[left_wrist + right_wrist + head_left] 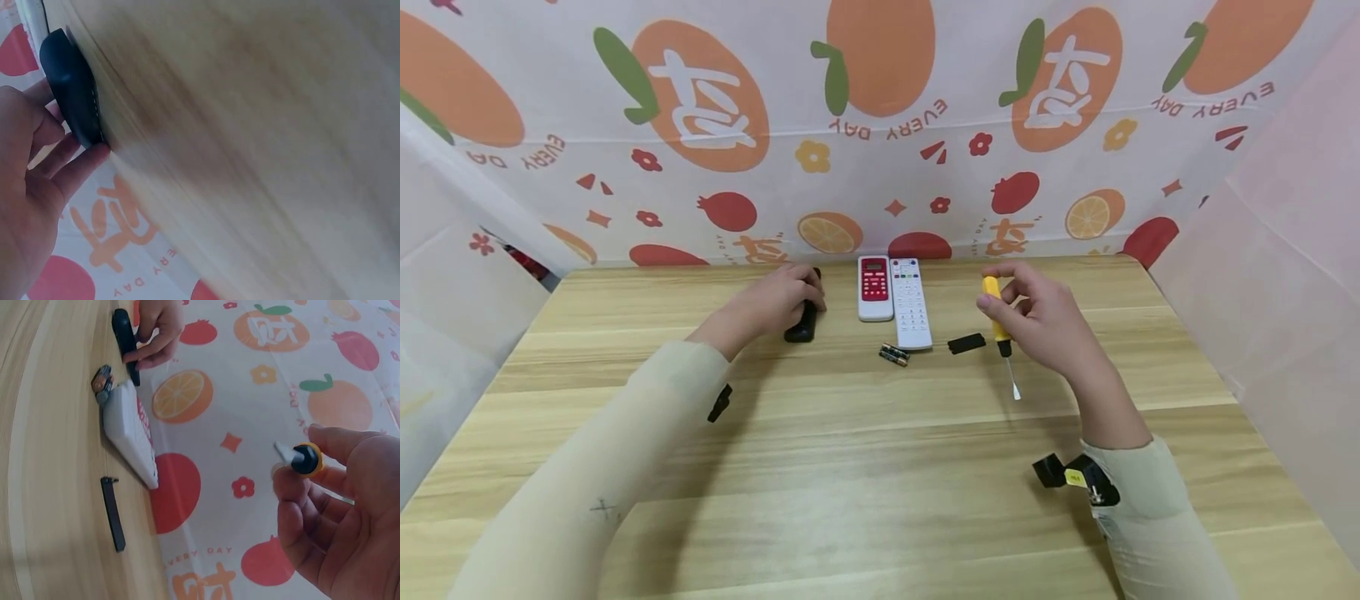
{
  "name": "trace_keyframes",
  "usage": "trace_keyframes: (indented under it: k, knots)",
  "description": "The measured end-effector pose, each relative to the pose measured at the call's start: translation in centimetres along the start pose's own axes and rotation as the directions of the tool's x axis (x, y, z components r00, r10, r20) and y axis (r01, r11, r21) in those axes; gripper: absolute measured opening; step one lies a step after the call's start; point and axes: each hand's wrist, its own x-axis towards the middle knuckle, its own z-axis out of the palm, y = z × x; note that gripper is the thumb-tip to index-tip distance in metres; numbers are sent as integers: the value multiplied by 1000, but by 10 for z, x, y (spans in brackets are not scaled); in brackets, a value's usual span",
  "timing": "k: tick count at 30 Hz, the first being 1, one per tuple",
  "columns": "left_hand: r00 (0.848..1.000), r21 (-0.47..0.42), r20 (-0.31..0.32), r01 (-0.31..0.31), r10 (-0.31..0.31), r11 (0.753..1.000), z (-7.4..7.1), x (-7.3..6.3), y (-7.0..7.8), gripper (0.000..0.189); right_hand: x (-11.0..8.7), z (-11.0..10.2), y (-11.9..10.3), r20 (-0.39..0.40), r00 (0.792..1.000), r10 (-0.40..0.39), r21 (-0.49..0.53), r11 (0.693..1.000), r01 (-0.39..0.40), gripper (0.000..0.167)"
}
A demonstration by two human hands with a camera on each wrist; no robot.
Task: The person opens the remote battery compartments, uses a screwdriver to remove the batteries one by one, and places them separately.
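At the back of the table my left hand (pixel 775 300) grips a black remote control (pixel 802 327), which lies on the wood. The left wrist view shows the fingers around the sides of this dark, rounded remote (pixel 70 87). My right hand (pixel 1048 321) pinches a screwdriver (pixel 992 288) by its yellow handle, above the table with the flat metal tip pointing down. Beneath and left of that hand lies a small black battery cover (pixel 966 343). Two batteries (pixel 895 354) lie side by side between the hands.
A white remote with a red button panel (pixel 875 308) and a longer white remote (pixel 912 312) lie next to each other near the table's back edge. Behind them hangs a fruit-patterned sheet (pixel 880 183). The wooden table (pixel 865 483) stretches toward the front.
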Motion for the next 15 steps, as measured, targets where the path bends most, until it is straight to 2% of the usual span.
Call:
trace_keyframes:
  k: [5, 11, 15]
  knots:
    - [999, 41, -19, 31, -30, 999, 2, 4, 5, 24, 2, -1, 12, 50, 997, 65, -48, 997, -63, 38]
    - [987, 125, -39, 158, -154, 980, 2, 10, 24, 14, 3, 2, 29, 141, 976, 165, -124, 981, -148, 40]
    - [979, 104, -51, 204, -200, 973, 1, 18, 40, 23, 4, 2, 36, 153, 962, 227, -217, 957, -192, 42]
